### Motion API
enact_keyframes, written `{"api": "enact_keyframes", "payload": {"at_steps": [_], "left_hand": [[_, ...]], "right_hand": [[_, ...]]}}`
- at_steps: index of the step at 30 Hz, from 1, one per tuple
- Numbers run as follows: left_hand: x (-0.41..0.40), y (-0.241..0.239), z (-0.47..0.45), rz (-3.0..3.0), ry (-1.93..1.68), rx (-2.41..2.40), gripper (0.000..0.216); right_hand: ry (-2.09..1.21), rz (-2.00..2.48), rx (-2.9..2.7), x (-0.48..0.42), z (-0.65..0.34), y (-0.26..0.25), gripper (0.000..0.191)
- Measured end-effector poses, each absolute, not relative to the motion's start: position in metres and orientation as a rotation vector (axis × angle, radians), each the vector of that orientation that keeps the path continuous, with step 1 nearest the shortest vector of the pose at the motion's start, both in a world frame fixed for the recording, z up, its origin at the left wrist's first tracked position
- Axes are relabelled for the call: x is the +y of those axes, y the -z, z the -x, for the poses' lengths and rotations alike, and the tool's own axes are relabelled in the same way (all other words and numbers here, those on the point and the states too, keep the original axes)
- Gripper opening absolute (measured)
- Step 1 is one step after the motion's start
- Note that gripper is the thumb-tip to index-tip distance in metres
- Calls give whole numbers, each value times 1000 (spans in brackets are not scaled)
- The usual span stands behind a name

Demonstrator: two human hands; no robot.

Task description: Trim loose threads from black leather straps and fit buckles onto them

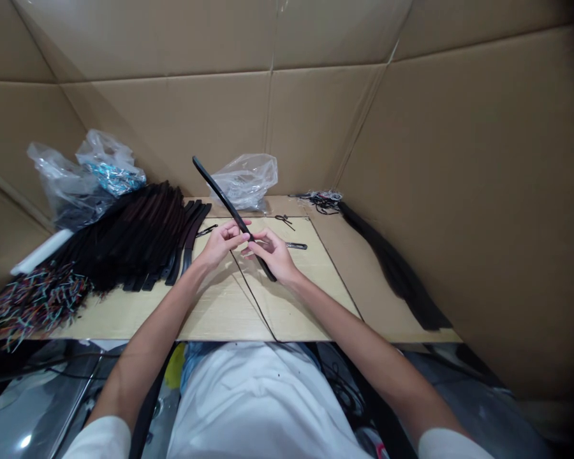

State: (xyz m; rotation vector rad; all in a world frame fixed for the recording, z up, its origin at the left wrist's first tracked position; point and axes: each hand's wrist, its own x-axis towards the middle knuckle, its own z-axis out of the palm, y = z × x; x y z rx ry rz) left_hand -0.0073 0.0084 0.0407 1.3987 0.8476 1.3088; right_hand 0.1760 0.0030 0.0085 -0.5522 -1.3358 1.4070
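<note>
Above the middle of the board (306,299), both my hands grip a long, slightly curved black strip (220,195). My left hand (224,242) pinches it near its middle, thumb pointing right. Lower down on the strip, my right hand (273,254) has its fingers closed round it. The strip slants from upper left to lower right. From beneath my hands a thin black cord (252,294) runs to the board's front edge. A small dark tool (297,246) lies just right of my right hand, and another dark piece (206,230) lies behind my left wrist.
A big pile of black strips (138,236) with colourful wire ends (43,299) covers the left side. Clear plastic bags (246,182) stand at the back. More black strips (392,261) lie along the right cardboard wall (483,191). A short cord (284,221) lies behind my hands.
</note>
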Motion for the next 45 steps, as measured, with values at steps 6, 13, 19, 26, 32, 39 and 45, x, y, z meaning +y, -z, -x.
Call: {"api": "enact_keyframes", "payload": {"at_steps": [6, 13, 19, 26, 32, 39, 45], "left_hand": [[9, -39, 7, -1397, -1276, 844, 60], [7, -33, -1, -1268, -1186, 766, 48], [5, -39, 0, -1039, -1210, 709, 47], [7, -35, 5, -1249, -1164, 781, 56], [14, -28, 10, -1299, -1205, 815, 52], [14, -27, 11, -1370, -1214, 842, 50], [10, -34, 8, -1420, -1321, 920, 51]], "right_hand": [[-1292, 565, -1348, 5, -172, -3, 40], [-1298, 521, -1255, 7, -174, -6, 40], [-1361, 494, -1228, 8, -176, -9, 45], [-1508, 522, -1133, 6, -180, -15, 48], [-1728, 575, -1115, 8, -188, -18, 40], [-1807, 565, -1230, 6, -189, -13, 39], [-1775, 519, -1323, 5, -186, -15, 41]]}}
